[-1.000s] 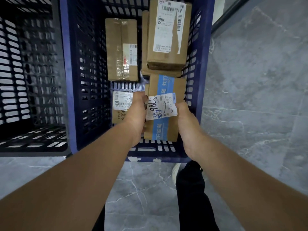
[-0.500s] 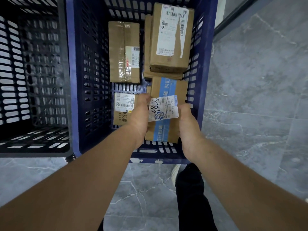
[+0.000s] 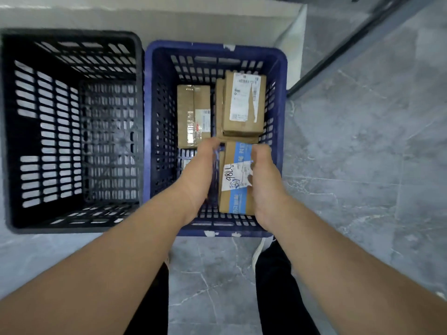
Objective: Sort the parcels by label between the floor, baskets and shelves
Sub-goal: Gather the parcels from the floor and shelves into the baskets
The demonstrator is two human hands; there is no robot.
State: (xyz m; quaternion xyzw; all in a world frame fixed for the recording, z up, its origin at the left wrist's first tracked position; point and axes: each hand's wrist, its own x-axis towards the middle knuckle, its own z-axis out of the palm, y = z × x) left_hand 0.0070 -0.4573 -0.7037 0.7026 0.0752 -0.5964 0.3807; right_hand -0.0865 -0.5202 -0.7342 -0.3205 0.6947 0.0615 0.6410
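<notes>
A brown parcel (image 3: 235, 180) with blue tape and a white label with handwritten digits sits at the near right of the blue basket (image 3: 280, 122). My right hand (image 3: 263, 180) grips its right edge, thumb over the label. My left hand (image 3: 202, 170) is just left of it with fingers stretched forward and blurred, a dark gap between palm and box. Further back lie a taped brown parcel (image 3: 193, 114) and a parcel with a large white label (image 3: 244, 105) stacked on a flatter box. A small labelled parcel (image 3: 185, 163) peeks out beside my left hand.
A black slatted basket (image 3: 72, 131) with nothing in it stands against the blue one's left side. Both stand on grey marble floor (image 3: 350, 165) against a pale wall base (image 3: 145, 18). A dark rail (image 3: 338, 54) runs diagonally at the upper right. My dark trouser legs and a shoe (image 3: 258, 252) show below.
The view has pulled back, so both baskets show whole. My left hand has come off the parcel's left edge, while my right hand keeps its hold.
</notes>
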